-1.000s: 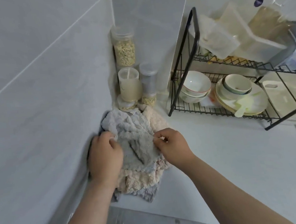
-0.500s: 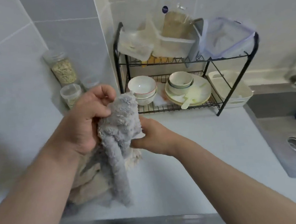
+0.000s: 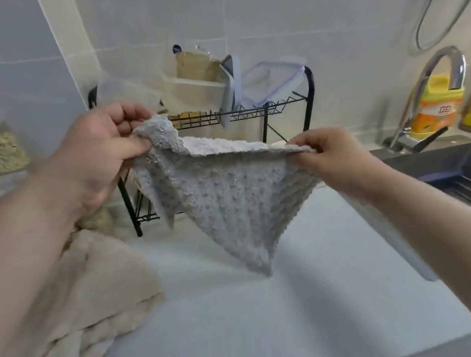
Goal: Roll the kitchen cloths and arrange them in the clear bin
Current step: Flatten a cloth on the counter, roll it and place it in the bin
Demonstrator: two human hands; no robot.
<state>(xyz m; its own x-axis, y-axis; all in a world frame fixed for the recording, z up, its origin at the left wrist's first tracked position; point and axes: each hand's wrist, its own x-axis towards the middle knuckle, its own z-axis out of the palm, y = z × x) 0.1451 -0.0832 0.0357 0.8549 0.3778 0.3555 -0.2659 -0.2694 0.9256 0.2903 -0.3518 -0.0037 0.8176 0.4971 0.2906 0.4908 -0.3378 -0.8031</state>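
Head view: you hold one grey cloth (image 3: 226, 208) spread in the air above the counter (image 3: 243, 323), in front of the dish rack (image 3: 279, 107).
Left hand: your left hand (image 3: 103, 151) grasps the cloth's upper left corner, bunched between the thumb and curled fingers.
Right hand: your right hand (image 3: 331, 162) pinches the upper right corner between thumb and fingertips.
Cloth: its top edge runs between your hands. The rest hangs to a point, clear of the counter and touching nothing else.
Other cloths: a pile of beige cloths (image 3: 95, 294) lies unrolled on the counter at lower left, partly under your left forearm.
Step in hand: this looks like opening the grey cloth out before rolling it. No rolled cloth shows, so the task seems near its start.
Next move: lower the cloth flat onto the bare counter between the pile and the sink (image 3: 445, 165). Keep both corners held until it lies smooth, then roll it from one edge.
Handling: it is soft and limp, so a loose roll will likely slump; keep it tight.
Bin: clear containers (image 3: 271, 84) sit on the rack's top shelf, but which of them is the bin cannot be told.
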